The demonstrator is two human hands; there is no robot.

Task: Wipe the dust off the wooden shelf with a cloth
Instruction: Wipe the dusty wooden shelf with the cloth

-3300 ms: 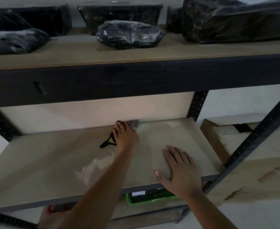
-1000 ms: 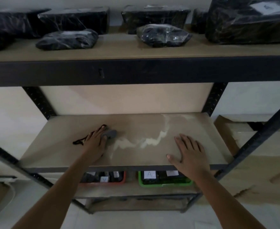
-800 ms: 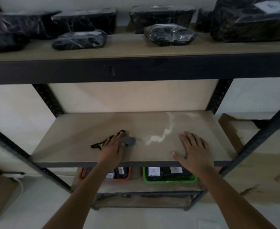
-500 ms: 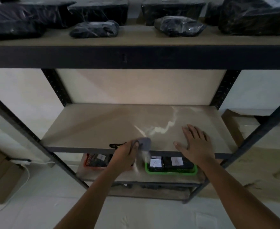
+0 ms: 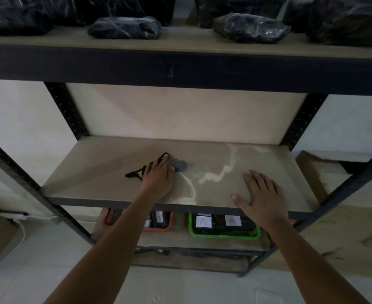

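The wooden shelf [image 5: 106, 172] is the middle board of a black metal rack. A pale line of dust [image 5: 215, 175] curves across its right half. My left hand [image 5: 158, 175] presses a small grey cloth [image 5: 180, 165] flat on the board near the middle; a black cord [image 5: 136, 173] trails out to the left of the hand. Most of the cloth is hidden under my fingers. My right hand [image 5: 260, 194] lies flat and open on the shelf near the front right, holding nothing.
The upper shelf [image 5: 180, 43] carries several black plastic-wrapped bundles. Below, a red basket [image 5: 165, 228] and a green basket [image 5: 224, 234] hold labelled items. Black uprights [image 5: 66, 110] frame the rack. Wooden boards [image 5: 345, 227] lean at the right.
My left hand swept the cloth from the middle to the shelf's front edge, then back up to the middle of the board. The right hand stayed flat in place.
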